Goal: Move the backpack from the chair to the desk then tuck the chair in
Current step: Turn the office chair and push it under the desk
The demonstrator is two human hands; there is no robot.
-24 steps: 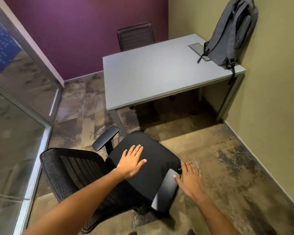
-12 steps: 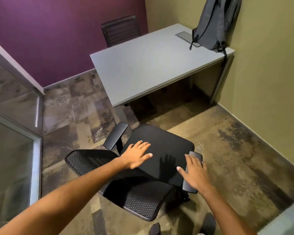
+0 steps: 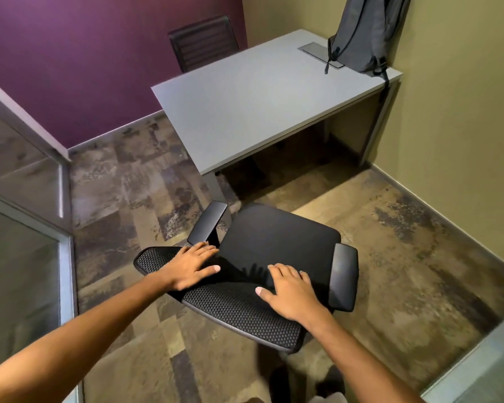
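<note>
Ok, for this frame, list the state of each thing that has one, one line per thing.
backpack: upright on the desk's far corner, leaning against the wall.
desk: bare except for the backpack.
chair: not tucked in, standing clear of the desk, seat empty.
left hand: open, flat on the backrest top.
right hand: open, flat on the backrest top.
far chair: pushed in behind the desk.

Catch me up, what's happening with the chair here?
A person has both hands on the black office chair: left hand and right hand rest open on top of its mesh backrest, no closed grip. The grey backpack already stands on the desk against the wall. The chair sits clear of the desk, not yet tucked in.
</note>
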